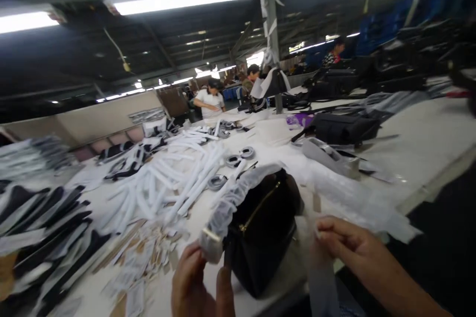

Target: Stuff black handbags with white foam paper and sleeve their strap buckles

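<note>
From my end: left hand, fingers on the near end of the wrapped handle, thumb standing upright just beside it; can't tell if it's a firm pinch or only a touch. Right hand pinches a translucent strip between thumb and fingers, the strip hanging below.

Black bag sits on the table, between the hands and a bit ahead of them. Key relation: it's up and right from my left hand, left of my right. The bag's gold zipper slants from near-left to far-right, and the handle arches the same way along the mouth's left rim. Left hand is nearer, already on the handle's near end; right is off the flank, apart from the bag's body, strip in the gap.

Further out: clear plastic sheet right of the bag, grey coils just beyond the handle, white tubes heaped left, paper pieces scattered near-left, dark strips stacked far left. Another black bag lies farther up, right. Person in a white top way back. Blurry.
</note>
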`<state>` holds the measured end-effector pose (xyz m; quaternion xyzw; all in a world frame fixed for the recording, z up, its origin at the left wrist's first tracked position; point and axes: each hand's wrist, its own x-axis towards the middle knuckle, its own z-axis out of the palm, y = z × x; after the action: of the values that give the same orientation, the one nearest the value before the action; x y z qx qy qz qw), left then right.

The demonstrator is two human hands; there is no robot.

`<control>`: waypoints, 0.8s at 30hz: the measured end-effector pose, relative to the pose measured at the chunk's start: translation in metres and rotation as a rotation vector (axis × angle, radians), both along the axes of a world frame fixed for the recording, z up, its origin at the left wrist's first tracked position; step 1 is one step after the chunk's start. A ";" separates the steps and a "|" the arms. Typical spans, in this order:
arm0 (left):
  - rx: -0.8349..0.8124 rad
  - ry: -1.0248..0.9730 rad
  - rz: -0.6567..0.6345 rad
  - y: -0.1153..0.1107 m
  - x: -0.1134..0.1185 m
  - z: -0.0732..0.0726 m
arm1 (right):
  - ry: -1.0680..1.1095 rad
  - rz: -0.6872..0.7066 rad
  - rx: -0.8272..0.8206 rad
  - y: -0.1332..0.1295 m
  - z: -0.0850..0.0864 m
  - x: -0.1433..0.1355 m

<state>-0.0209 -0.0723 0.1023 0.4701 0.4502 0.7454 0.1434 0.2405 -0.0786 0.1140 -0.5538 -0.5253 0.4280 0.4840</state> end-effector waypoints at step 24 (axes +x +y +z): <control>-0.504 -0.267 -0.593 0.040 -0.045 -0.066 | -0.249 0.007 -0.028 0.005 -0.093 -0.080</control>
<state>-0.0661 -0.0319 0.0363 0.4287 0.4409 0.5927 0.5200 0.1601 -0.0739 0.0207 -0.6075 -0.5773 0.3647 0.4058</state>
